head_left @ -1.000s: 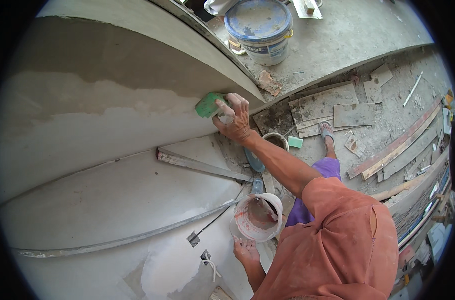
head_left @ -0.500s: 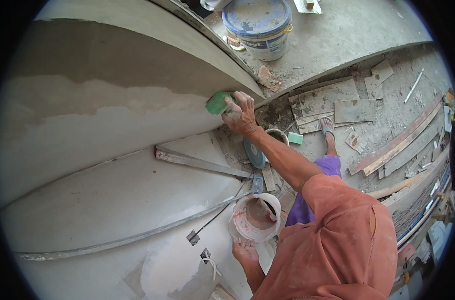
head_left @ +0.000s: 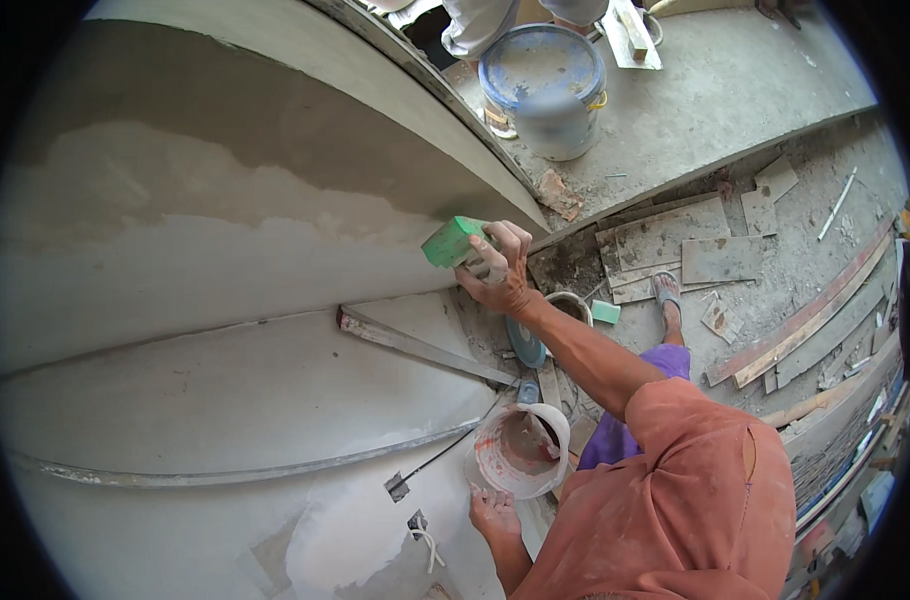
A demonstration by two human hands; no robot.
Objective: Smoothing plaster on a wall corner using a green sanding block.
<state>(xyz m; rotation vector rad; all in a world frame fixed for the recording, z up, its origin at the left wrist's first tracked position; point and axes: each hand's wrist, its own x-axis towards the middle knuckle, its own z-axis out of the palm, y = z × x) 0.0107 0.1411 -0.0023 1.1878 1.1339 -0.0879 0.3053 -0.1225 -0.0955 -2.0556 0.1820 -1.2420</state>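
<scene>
Gripping a green block (head_left: 451,243) between thumb and bent fingers, the right hand (head_left: 499,268) was stretched out at the two-toned wall (head_left: 225,265), the block close to its surface. Lower down, the left hand (head_left: 495,512), palm up, sat at a white bucket's (head_left: 492,463) edge; whether it gripped was hard to tell.

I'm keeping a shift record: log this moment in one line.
Right hand: gripping green block by wall | Left hand: at white bucket's side | Nearby: second green block
</scene>
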